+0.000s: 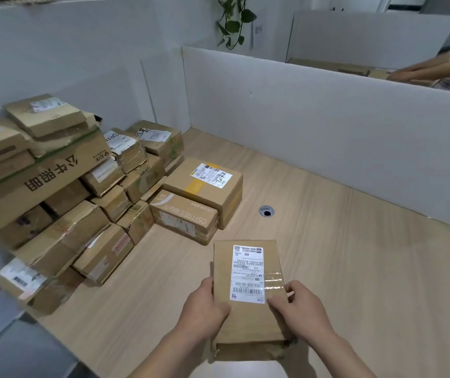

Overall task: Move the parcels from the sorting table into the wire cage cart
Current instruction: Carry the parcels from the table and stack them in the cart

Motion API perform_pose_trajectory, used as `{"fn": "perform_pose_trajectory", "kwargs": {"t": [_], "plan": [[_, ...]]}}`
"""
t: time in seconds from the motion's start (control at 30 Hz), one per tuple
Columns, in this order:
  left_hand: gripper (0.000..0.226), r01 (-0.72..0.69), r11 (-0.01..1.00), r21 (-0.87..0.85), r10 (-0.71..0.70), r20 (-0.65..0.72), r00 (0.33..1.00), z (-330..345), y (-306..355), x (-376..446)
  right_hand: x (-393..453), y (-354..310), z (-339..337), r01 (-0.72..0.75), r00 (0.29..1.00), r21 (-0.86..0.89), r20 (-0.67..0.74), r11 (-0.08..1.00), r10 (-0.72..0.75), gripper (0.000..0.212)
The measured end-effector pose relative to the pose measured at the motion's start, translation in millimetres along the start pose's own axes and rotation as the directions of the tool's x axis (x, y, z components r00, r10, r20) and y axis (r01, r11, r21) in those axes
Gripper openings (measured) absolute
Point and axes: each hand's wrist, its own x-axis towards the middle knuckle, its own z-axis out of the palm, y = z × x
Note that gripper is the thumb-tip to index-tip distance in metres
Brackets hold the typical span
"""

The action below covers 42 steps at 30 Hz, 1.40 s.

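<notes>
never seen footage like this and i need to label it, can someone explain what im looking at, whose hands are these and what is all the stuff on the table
There is no machine here: a person wears a camera on the head, and this single picture looks forward and down at their own two bare hands. The left hand and right hand grip a flat brown cardboard parcel with a white shipping label by its two long sides. It is at the near edge of the light wooden sorting table. On the table's left lies a pile of brown cardboard boxes, many taped and labelled. White partition panels fence the table. Another person's arms show at top right. No wire cage cart is visible.
</notes>
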Motion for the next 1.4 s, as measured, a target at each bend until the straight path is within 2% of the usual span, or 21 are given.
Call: {"fn": "perform_pose_trajectory", "kwargs": {"t": [0.13,0.23,0.4,0.57,0.8,1.03,1.2,1.4], "plan": [[0.057,0.008,0.999,-0.037,-0.008,-0.006,1.0,-2.3,-7.2,9.6,3.0,1.7,5.7,-0.001,1.0,0.085,0.0,0.996,0.001,0.024],[0.056,0.005,0.997,-0.071,-0.006,-0.004,1.0,-4.1,-9.5,18.3,8.0,-1.1,8.9,0.003,1.0,0.17,0.009,0.985,-0.004,0.01],[0.054,-0.004,0.993,-0.117,0.008,0.029,1.0,-8.4,-19.0,35.0,12.4,-6.5,17.7,-0.031,0.999,0.224,-0.03,0.974,0.039,0.013],[0.037,-0.03,0.985,-0.172,0.04,0.052,0.998,-12.0,-28.4,50.4,16.4,-8.7,27.0,-0.113,0.988,0.306,-0.063,0.945,0.139,0.012],[0.039,-0.03,0.96,-0.277,0.059,0.094,0.994,-10.8,-38.3,55.7,19.6,-9.3,32.6,-0.166,0.975,0.373,-0.076,0.913,0.208,0.009],[0.039,0.011,0.935,-0.356,0.013,0.063,0.998,-10.7,-43.5,42.8,16.2,-4.1,35.7,-0.106,0.991,0.363,-0.033,0.926,0.126,0.008],[0.041,0.05,0.927,-0.372,-0.075,-0.051,0.996,-5.1,-65.0,0.3,0.3,-0.3,43.8,-0.021,0.997,0.327,0.074,0.945,-0.004,0.01],[0.038,0.1,0.867,-0.488,-0.217,-0.19,0.957,14.7,-92.5,-73.9,-26.3,11.0,58.5,0.055,0.967,0.267,0.226,0.962,-0.118,0.017]]}}
